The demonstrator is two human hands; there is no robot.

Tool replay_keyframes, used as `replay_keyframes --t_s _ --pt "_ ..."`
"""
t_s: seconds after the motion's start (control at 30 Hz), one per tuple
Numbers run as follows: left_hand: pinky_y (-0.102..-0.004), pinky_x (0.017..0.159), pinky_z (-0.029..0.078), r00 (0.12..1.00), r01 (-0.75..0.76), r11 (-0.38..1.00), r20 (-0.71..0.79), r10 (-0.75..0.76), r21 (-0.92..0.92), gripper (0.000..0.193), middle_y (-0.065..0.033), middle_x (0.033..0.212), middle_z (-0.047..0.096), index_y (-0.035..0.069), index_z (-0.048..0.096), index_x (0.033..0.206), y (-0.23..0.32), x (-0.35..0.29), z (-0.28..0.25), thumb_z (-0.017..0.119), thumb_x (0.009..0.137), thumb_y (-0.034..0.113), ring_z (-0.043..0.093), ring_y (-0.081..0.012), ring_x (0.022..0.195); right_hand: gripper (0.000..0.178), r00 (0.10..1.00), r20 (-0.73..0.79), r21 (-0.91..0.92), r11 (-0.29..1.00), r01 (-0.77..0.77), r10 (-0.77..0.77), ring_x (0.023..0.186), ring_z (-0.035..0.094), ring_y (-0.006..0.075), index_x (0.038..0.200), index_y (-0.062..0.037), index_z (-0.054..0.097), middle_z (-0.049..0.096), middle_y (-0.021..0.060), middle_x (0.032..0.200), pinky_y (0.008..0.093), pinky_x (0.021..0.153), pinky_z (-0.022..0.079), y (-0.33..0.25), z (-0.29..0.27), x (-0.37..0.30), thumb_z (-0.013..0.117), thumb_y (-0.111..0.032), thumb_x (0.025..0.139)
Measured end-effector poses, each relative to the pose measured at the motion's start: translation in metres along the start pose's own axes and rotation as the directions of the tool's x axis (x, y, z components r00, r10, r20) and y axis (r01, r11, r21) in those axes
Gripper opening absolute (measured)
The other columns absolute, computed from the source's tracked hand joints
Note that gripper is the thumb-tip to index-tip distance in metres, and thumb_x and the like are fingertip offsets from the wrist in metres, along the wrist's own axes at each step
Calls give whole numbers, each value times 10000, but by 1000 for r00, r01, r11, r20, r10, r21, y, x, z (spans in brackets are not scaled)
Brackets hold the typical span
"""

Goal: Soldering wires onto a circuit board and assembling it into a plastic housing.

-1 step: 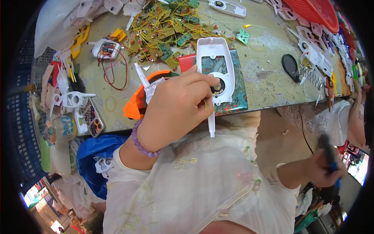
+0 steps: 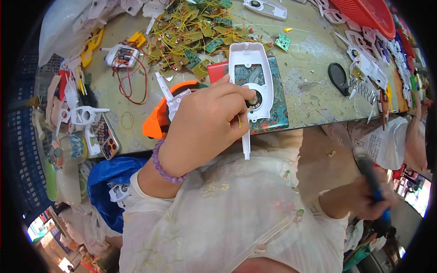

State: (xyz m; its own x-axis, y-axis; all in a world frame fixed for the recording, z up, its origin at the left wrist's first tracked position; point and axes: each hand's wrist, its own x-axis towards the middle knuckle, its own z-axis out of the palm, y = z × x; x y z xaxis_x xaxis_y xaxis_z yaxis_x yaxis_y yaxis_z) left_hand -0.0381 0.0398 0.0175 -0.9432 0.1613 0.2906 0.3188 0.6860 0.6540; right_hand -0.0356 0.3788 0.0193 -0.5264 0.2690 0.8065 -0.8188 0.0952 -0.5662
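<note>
Head: left hand [image 2: 207, 119] holds rounded plastic shell [image 2: 266, 88].

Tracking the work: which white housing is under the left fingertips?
The only white housing on the green block, with the left hand at its round opening.

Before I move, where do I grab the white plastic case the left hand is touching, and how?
Pinch the white plastic case by its right rim, coming from the right, fingers outside and thumb inside. That's probably best: the rim stands up around the hollow, and the left hand covers the lower left side.
</note>
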Motion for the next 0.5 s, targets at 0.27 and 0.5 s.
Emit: replay_keyframes --t_s 0.27,0.5 --pt "-330 591 511 992 -75 997 -102 78 24 68 -60 876 664 3 599 727 -7 -6 3 649 682 8 623 -234 743 291 857 505 112 992 50 -100 398 416 149 918 -50 459 458 20 532 296 359 285 0 89 -24 501 -337 948" --pt "-337 627 513 992 -105 994 -75 105 12 117 -55 856 639 4 620 780 -6 -6 3 645 667 24 607 -231 792 297 807 589 29 999 20 -33 409 419 154 933 -69 461 456 20 523 307 406 311 -3 92 -24 513 -362 942"
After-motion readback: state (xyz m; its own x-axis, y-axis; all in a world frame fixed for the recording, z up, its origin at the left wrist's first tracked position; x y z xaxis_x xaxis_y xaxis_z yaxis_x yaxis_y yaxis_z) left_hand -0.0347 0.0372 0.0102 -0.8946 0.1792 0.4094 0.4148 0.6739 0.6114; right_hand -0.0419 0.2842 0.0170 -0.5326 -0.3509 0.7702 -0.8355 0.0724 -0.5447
